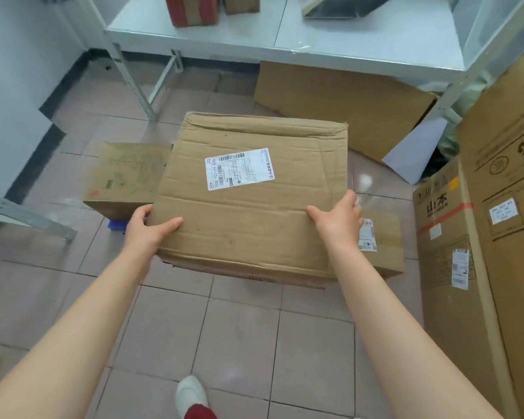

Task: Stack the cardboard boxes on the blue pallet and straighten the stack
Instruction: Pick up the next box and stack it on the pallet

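Two bare forearms are reaching forward from the bottom of the view, above a white shoe [191, 391] on the tiled floor [239, 343]. Both hands are holding a large, creased cardboard box [248, 201] straight ahead, one on each near corner. A white shipping label [239, 168] is facing up on its lid.

On the near left corner, the left hand [150, 226] is curling round the edge, thumb flat on top and fingers hidden down the side. On the near right corner, the right hand [338, 217] is spread, palm pressing the side and thumb lying on top. Neither hand is clearly nearer; the box is sitting between them.

Long sides of the box are running left to right, turned slightly clockwise. It is sitting over lower boxes: one [127, 179] is jutting out to the left, another [381, 237] to the right. Only a small corner of the blue pallet [118, 225] is showing beneath, by the left hand. Whether the top box is resting fully or being carried cannot be told. Squaring it probably means a slight twist from both hands.
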